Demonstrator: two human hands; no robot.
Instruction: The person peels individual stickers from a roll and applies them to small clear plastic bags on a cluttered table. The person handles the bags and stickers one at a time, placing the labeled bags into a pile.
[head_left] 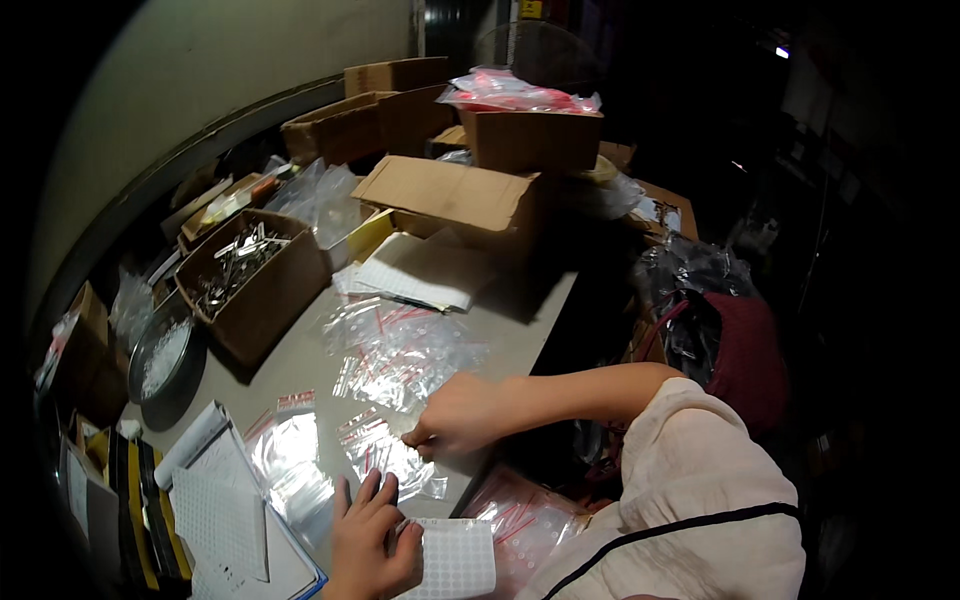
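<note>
My right hand (462, 412) reaches across the table with its fingers bent and pressed together, the tips down on a small pile of clear zip bags (375, 450). Whatever those fingertips pinch, if anything, is too small to make out. My left hand (372, 545) lies with its fingers apart, the tips at the near edge of the same pile. Beside its thumb is a white sheet of round stickers (458, 560). Farther off spreads a larger heap of clear zip bags with red strips (410, 350). A neat stack of clear bags (292, 450) lies left of the pile.
An open notebook (225, 500) is at the near left. Beyond it stand a bowl of small clear pieces (168, 358) and a cardboard box of metal parts (290, 290). Papers (425, 270) and an open carton (450, 185) sit farther back. A dark red bag (745, 350) is right of the table.
</note>
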